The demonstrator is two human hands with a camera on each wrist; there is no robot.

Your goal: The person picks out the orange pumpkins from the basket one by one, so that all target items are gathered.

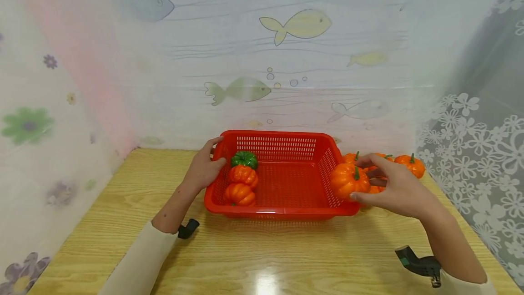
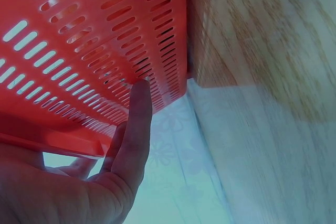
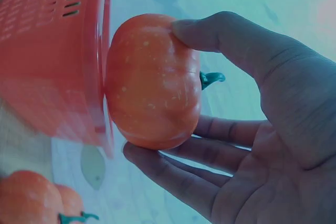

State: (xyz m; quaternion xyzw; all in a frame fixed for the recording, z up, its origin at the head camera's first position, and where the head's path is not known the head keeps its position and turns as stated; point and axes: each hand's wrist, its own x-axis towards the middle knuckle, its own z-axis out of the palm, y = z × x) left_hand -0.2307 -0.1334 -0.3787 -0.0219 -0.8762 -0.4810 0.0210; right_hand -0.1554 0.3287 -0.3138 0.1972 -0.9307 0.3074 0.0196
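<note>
A red plastic basket with slotted walls stands on the table. My left hand grips its left rim, thumb on the inside and fingers along the outer wall, as the left wrist view shows. Over the basket's right rim, my right hand holds an orange toy pumpkin between thumb and fingers, its green stem toward the palm. Along the left side inside the basket lie a green pumpkin and two orange ones, the middle pumpkin and the front pumpkin.
Several more orange pumpkins sit right of the basket, partly hidden behind my right hand; the rightmost pumpkin shows best. Behind the wooden table hangs a fish-patterned curtain, close to the basket's far side.
</note>
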